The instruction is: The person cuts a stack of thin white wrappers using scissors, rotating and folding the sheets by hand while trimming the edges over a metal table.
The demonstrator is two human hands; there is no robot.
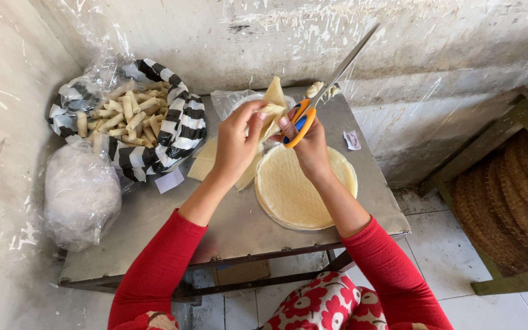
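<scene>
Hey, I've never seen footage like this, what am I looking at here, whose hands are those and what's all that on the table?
This is one picture from a camera worn on a person's head, looking down at their own two hands. The right hand holds orange-handled scissors; the left hand pinches a folded pale pastry sheet against the blades. On the metal table lie a stack of round wrappers, a striped plastic bag of small rolled pastries and a knotted clear bag.
</scene>
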